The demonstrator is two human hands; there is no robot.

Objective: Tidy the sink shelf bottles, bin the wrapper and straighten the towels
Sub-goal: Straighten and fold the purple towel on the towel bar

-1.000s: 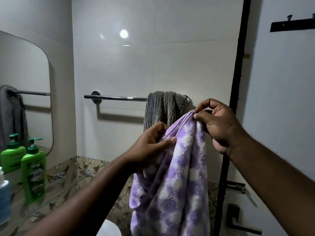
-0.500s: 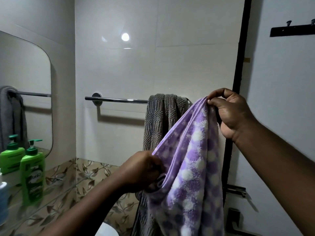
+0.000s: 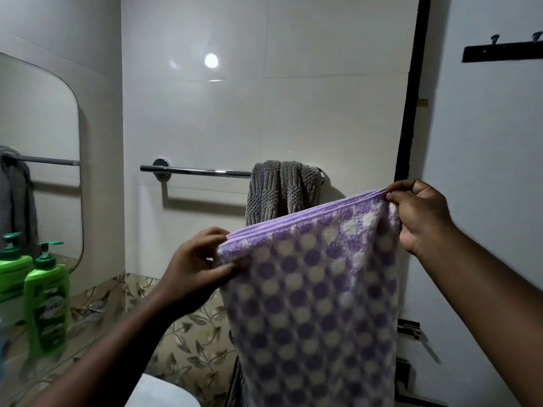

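A purple towel with white dots (image 3: 311, 295) hangs spread flat in front of me, its top edge slanting up to the right. My left hand (image 3: 194, 268) pinches its left top corner and my right hand (image 3: 420, 215) pinches its right top corner. Behind it a grey ribbed towel (image 3: 282, 192) hangs bunched at the right end of a chrome towel rail (image 3: 199, 171) on the white tiled wall. A green pump bottle (image 3: 47, 301) stands on the glass sink shelf (image 3: 82, 330) at the left.
A mirror (image 3: 38, 160) above the shelf reflects the bottle and the grey towel. A black door frame (image 3: 411, 113) runs down the right, with a hook rack (image 3: 502, 51) on the door. A white toilet top (image 3: 161, 392) shows at the bottom.
The bunched purple towel has been pulled open. My left hand went from gripping its lower fold to holding the left top corner, and my right hand moved right with the other corner.
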